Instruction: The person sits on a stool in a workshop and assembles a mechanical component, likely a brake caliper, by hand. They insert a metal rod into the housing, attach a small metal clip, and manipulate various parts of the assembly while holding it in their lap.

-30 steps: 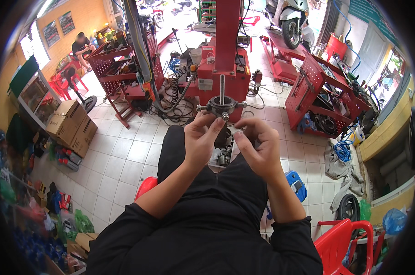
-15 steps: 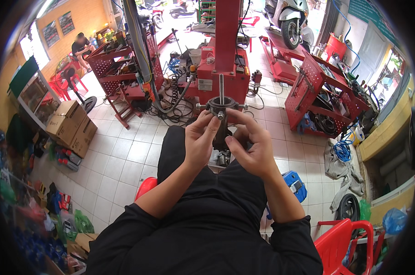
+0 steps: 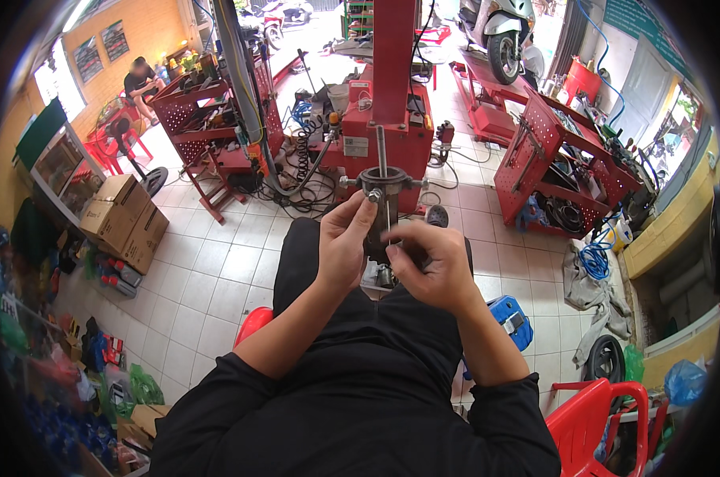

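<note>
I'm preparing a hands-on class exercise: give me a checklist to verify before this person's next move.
1. Left hand at the front bolt of the metal collar: ok, thumb and fingers close on it.
2. Right hand clear of that bolt: ok, it sits lower and to the right.
3. Right hand empty: cannot tell, the curled fingers hide its grip.
4. Metal rod upright: ok, it rises from the collar's opening.
5. Front bolt tight: cannot tell.
6. Black coiled hose stowed: not ok, it hangs loose beyond the knees.
</note>
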### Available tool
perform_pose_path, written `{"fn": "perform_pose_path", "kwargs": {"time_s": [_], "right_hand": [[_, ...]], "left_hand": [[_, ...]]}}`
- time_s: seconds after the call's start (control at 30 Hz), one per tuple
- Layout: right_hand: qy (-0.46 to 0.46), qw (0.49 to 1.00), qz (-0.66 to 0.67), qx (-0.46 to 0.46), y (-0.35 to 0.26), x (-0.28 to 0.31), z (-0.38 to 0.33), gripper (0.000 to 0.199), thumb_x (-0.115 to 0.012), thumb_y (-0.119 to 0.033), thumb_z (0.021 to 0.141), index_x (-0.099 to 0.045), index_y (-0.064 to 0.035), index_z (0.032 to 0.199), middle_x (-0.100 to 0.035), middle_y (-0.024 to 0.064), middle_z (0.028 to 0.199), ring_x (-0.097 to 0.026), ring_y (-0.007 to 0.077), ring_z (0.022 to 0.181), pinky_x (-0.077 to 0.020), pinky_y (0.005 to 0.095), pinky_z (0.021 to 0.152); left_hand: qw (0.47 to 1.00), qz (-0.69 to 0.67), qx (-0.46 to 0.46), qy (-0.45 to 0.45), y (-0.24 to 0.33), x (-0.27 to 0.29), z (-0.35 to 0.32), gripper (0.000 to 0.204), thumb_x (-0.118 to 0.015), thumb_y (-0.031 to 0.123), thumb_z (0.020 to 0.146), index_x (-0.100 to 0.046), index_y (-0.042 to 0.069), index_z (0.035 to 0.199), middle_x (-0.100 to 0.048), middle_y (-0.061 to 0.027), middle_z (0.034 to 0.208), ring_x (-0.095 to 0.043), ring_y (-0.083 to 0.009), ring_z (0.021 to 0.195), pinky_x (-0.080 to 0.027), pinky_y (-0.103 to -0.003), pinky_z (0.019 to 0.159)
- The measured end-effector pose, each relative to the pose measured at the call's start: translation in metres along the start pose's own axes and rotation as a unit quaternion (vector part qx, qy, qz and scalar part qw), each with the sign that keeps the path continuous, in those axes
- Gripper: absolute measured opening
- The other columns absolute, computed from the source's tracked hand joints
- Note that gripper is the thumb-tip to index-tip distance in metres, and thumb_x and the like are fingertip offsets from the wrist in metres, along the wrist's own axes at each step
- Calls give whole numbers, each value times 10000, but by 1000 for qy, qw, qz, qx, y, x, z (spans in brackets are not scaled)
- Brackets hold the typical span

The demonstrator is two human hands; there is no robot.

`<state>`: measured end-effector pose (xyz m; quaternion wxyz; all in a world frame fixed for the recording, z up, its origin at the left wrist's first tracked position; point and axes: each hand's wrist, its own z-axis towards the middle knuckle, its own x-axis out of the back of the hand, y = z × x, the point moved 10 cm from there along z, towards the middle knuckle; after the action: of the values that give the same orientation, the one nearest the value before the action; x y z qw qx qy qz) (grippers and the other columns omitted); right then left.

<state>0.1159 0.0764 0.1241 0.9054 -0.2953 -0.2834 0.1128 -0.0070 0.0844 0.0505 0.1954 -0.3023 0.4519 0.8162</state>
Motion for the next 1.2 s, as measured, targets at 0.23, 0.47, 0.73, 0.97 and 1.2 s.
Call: {"fn": "perform_pose_path", "kwargs": {"time_s": [0.23, 0.47, 0.73, 0.97, 1.2], "right_hand": [[-5, 994, -45, 98, -7, -3, -2, 86, -660, -70, 738, -633, -54, 817, -552, 53, 549, -535, 168, 440, -414, 282, 456], [172, 978, 29, -118, 51, 31, -4, 485, -711, -169, 764, -486, -20, 1168, -554, 96, 937, -555, 133, 780, -439, 279, 605], [-4, 924, 295, -244, 82, -39, -9, 1032, -758, -187, 735, -31, -28, 1449, -429, 165, 1246, -505, 225, 1096, -451, 334, 897], [34, 948, 199, -246, 81, -17, -8, 923, -703, -104, 736, -118, -57, 1449, -544, 98, 1008, -582, 136, 865, -498, 277, 700], [73, 982, -2, -173, 65, 3, -5, 974, -715, -98, 689, -124, -107, 1463, -555, 74, 862, -577, 154, 679, -477, 291, 618]], "left_hand": [[1000, 0, 27, 15, -6, 2, -1, 200, -514, 104, 951, -604, -10, 1088, -665, -75, 969, -652, -115, 815, -541, -250, 702], [993, -26, 104, 54, -11, 0, 4, 229, -478, 202, 974, -584, 37, 1094, -661, -67, 966, -658, -147, 834, -550, -296, 720], [984, -31, 153, 81, -30, -2, 7, 215, -509, 221, 965, -572, 62, 1094, -634, -32, 964, -614, -101, 829, -514, -263, 714], [909, 410, 48, -55, 17, -19, 25, 155, -598, 160, 907, -623, 16, 959, -643, -4, 811, -545, -23, 698, -405, -189, 569], [899, 435, 31, -42, 29, -19, 31, 159, -604, 131, 889, -618, -3, 974, -640, -16, 837, -526, -20, 689, -406, -190, 585]]}}
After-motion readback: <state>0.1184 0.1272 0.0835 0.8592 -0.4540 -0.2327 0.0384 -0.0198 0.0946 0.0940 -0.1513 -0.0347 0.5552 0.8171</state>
